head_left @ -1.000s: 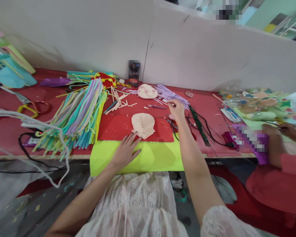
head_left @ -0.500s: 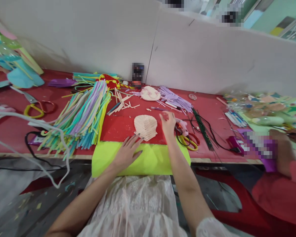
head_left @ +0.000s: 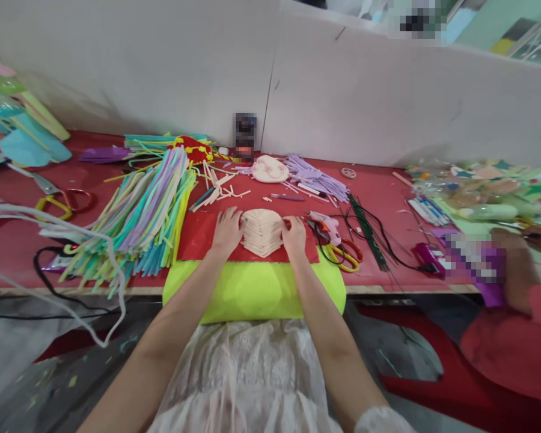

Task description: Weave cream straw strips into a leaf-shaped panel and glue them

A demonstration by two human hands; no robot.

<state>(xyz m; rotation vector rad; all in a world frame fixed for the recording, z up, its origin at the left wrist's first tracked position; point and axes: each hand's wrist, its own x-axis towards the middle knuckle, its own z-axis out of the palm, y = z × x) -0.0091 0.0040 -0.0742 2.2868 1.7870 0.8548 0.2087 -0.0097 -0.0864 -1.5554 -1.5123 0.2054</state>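
A cream leaf-shaped piece [head_left: 262, 233], made of pipe cleaners laid in a chevron pattern, lies on a red sheet [head_left: 198, 243]. My left hand [head_left: 228, 231] is at its left edge with fingers curled and thumb against the rim. At the right edge, my right hand [head_left: 294, 236] grips the rim between thumb and bent fingers. The fingertips are partly hidden. Under the red sheet, a bright yellow-green sheet [head_left: 252, 288] hangs over the table's front edge.
Left lies a large bundle of coloured pipe cleaners [head_left: 148, 201], with scissors [head_left: 49, 189] beyond. Right of my hands are a pink glue gun [head_left: 327, 225], yellow-red scissors [head_left: 347, 255] and black cables. Behind are purple pipe cleaners [head_left: 318, 177]. A co-worker's hand [head_left: 514, 258] is far right.
My left hand has moved up to the cream piece's left edge, and my right hand has come down to its right edge. The view has shifted slightly.
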